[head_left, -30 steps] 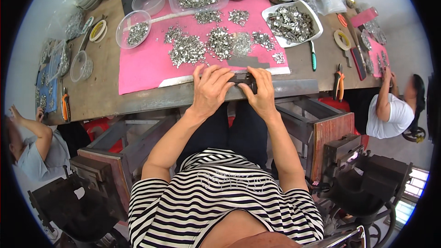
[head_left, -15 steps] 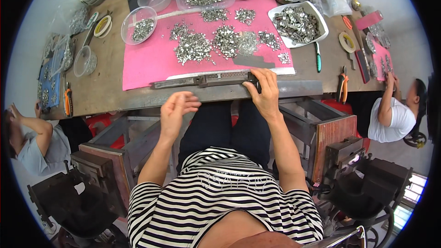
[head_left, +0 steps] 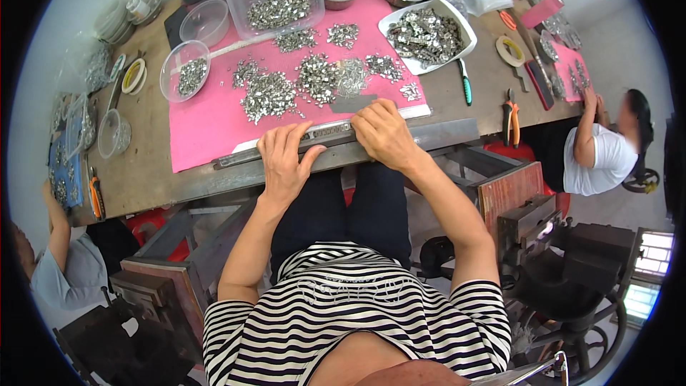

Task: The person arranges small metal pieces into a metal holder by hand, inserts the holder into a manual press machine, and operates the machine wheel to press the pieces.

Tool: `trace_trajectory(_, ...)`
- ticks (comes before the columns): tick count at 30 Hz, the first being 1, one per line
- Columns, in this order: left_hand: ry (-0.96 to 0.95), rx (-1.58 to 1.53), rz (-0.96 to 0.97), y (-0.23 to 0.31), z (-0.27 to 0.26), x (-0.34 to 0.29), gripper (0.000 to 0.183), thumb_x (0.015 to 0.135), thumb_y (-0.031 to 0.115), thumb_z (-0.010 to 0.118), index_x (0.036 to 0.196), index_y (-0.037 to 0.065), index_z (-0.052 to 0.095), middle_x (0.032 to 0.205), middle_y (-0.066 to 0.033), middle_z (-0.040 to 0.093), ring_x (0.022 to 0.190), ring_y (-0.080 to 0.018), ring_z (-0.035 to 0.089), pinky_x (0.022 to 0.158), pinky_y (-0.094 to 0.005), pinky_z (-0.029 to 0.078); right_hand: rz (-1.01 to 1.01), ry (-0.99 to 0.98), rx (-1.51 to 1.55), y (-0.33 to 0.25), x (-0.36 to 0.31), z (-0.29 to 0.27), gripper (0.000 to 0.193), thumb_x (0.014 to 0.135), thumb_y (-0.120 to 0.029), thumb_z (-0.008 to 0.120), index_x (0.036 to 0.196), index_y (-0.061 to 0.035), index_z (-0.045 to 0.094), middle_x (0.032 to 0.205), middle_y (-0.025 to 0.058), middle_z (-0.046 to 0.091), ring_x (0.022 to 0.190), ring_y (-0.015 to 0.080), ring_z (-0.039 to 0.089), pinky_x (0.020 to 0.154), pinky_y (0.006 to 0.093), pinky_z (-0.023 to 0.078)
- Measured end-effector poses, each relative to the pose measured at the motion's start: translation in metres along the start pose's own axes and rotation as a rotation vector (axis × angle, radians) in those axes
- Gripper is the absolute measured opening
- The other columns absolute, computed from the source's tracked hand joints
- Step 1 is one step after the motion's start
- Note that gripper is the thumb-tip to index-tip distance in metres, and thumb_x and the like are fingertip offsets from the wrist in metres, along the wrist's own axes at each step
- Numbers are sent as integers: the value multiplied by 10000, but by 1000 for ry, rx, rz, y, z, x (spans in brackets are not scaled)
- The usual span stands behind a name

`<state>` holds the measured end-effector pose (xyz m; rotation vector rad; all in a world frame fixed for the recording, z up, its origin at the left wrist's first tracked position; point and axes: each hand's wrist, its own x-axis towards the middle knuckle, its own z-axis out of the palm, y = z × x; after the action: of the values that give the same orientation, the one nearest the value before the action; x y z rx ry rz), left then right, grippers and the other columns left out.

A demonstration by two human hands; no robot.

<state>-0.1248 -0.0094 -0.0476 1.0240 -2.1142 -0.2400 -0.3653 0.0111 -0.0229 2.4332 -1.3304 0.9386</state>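
A long, narrow dark metal bar fixture [head_left: 333, 131] lies along the near edge of the bench, with a row of small metal parts showing in its middle. My left hand [head_left: 287, 162] is closed over its left half, fingers on the far side and thumb on the near side. Further right, my right hand [head_left: 384, 136] grips the bar with bent fingers. Its fingertips hide that end of the row. Beyond the bar, heaps of small silvery metal pieces [head_left: 269, 96] lie on a pink mat [head_left: 196, 129]. A flat grey strip [head_left: 353, 104] rests just past my right hand.
A clear tub [head_left: 239, 7] and a white tray [head_left: 468, 37] hold more metal pieces. To the right lie a green-handled brush [head_left: 466, 86], orange-handled pliers [head_left: 511, 121] and tape [head_left: 509, 51]. A person in white [head_left: 593, 157] works at right, another in grey [head_left: 68, 264] at left.
My left hand has come from free air in front of the bench onto the bar. My right hand has shifted left along it and curled its fingers. The whole view has turned slightly.
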Motion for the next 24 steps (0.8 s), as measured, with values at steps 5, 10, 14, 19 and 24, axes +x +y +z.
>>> trace_trajectory(5,-8,-2,-8,5,-4,5,444,808,263,817,1194,93,677,1078,-54,640,1048,-265,563,965,-432,355,-6,95,3,41,21,-28,180,784,-74,716,953,-57,656,889,94,630,883,293,617,838,432,477)
trace_trajectory(10,43,-153,153,30,17,57,114,854,162,762,960,137,727,960,6,665,982,-210,588,983,-430,334,405,241,-361,101,22,-60,102,880,-104,725,969,-56,714,943,73,706,896,269,657,848,424,446)
trace_trajectory(14,-56,-207,236,35,64,109,40,894,171,718,924,146,725,908,-4,658,975,-216,581,987,-469,325,538,92,-130,83,-18,-47,46,866,-82,722,908,-62,720,887,74,678,865,267,645,800,407,430)
trace_trajectory(19,-132,-161,339,30,111,141,95,844,170,735,933,138,746,903,-31,655,1013,-240,577,1002,-509,339,655,60,-81,54,-44,-33,48,860,-94,731,888,-73,697,834,70,632,833,279,615,786,411,420)
trace_trajectory(24,-227,-57,421,33,119,150,91,841,169,735,923,133,745,920,-50,659,1034,-257,576,1020,-522,333,565,49,-142,56,-46,-29,84,865,-104,736,923,-81,679,861,70,609,860,275,614,791,406,409)
